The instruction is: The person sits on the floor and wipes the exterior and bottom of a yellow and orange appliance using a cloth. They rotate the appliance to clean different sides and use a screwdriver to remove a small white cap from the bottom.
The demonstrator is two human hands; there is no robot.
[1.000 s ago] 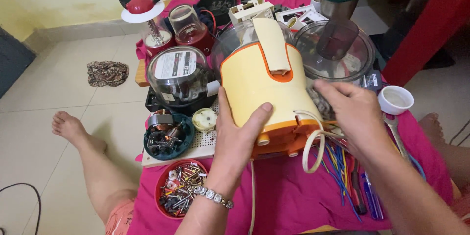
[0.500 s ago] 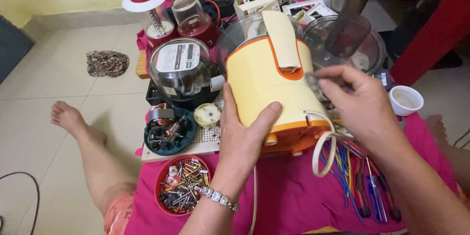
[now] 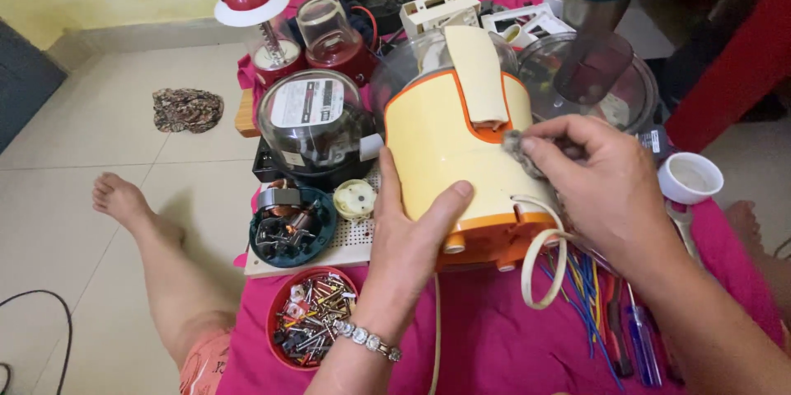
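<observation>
A: Where's the appliance rn?

B: The yellow-and-orange appliance body [image 3: 461, 156] sits tilted on the pink cloth [image 3: 494, 337] over the tabletop, near the front edge. Left hand [image 3: 412, 230] braces its left side, fingers spread wide and flat on the housing, thumb across the front. Right hand [image 3: 606, 181] has its fingers pinched narrow on a small grey rag [image 3: 517, 146], pressed vs the housing beside the cream chute [image 3: 478, 74].

A: What could go wrong?

B: My guess: it's only propped, not standing flat, so a hard rub could slide it off the left palm & tip it toward the clear domed jar [image 3: 313, 119] or the red bowl of screws [image 3: 317, 317]. The cream power cord [image 3: 540, 259] loops right under the right wrist, could snag. Screwdrivers and coloured wires [image 3: 589, 296] lie just beside, easy to sweep w/ a forearm. The white cup [image 3: 690, 178] is near that elbow path too.

A: Counts?

B: 1 appliance body, 1 rag, 1 cord, 1 red bowl, 1 white cup, 1 teal motor part [image 3: 290, 226], 2 small red-based jars at the back. Screws: too many to count.
</observation>
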